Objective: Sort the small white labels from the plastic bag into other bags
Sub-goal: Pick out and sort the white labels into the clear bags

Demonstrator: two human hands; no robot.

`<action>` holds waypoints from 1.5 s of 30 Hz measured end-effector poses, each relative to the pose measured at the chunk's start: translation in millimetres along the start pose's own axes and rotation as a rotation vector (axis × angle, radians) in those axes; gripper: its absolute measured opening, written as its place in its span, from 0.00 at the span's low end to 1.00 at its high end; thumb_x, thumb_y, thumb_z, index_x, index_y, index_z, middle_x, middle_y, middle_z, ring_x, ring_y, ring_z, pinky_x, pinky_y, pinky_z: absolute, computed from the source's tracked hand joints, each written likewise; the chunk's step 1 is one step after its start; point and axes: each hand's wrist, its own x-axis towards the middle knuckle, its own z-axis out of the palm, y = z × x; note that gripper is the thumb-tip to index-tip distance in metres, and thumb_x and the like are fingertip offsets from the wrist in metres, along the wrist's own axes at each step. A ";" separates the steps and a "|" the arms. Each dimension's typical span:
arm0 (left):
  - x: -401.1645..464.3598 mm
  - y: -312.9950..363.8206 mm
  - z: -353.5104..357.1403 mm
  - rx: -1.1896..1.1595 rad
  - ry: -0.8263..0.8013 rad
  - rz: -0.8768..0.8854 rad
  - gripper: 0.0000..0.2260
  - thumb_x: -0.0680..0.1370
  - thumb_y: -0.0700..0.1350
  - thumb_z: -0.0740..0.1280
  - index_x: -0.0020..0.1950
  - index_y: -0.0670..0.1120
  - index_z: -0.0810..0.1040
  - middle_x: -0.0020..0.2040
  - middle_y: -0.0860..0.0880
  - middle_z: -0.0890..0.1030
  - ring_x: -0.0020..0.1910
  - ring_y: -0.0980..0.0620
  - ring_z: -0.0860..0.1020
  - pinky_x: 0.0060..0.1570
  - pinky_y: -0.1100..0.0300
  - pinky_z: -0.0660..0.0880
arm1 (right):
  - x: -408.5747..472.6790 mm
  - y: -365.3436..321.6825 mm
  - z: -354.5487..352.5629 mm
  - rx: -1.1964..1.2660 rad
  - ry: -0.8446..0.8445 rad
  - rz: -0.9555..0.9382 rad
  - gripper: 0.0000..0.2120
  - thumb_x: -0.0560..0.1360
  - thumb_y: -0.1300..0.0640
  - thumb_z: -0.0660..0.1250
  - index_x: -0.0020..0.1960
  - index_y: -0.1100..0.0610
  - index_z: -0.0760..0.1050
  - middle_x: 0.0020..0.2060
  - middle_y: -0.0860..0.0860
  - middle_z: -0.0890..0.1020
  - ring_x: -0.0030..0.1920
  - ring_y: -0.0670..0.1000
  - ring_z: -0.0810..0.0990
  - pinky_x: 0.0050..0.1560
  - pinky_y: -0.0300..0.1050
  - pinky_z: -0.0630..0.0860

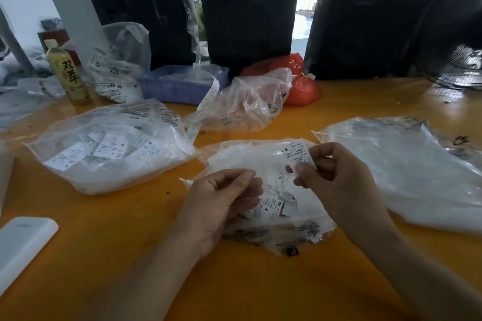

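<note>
a person's right hand [336,172] pinches a small white label [298,155] marked "s" between thumb and curled fingers, holding it up just above the far edge of the central plastic bag [260,161] on an orange table [260,281]. the left hand [221,198] rests at the near left edge of that same bag, fingers loosely curled with thumb and fingertips close together at the film; whether they actually pinch the plastic cannot be told. inside the central bag, between the two hands, lies a heap of loose labels [276,203] printed "s" and "xs".

left of the central bag sits a fuller bag of labels [109,148], several printed faces showing through the film. right of the central bag lies a large flat clear bag [407,172], its contents unclear. beyond the central bag stands a crumpled clear bag [250,101] with a long printed strip [206,104] trailing past its left side, and a red bag [300,83] just behind it. further back and to the left are a blue tray [180,86], another upright clear bag [120,65] and a bottle [67,73] with a yellowish label. a white flat object [23,245] lies at the near left of the table, well apart from the central bag. dark wrapped bundles [247,8] line the back, and a fan [453,41] stands at far right.
</note>
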 end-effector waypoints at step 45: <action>-1.0 -11.0 -2.8 0.364 -0.114 0.118 0.11 0.77 0.47 0.75 0.59 0.47 0.88 0.53 0.51 0.89 0.54 0.51 0.88 0.56 0.61 0.83 | -9.4 -5.2 7.4 -0.381 0.043 -0.377 0.08 0.78 0.61 0.72 0.54 0.51 0.82 0.42 0.37 0.80 0.43 0.37 0.82 0.47 0.23 0.72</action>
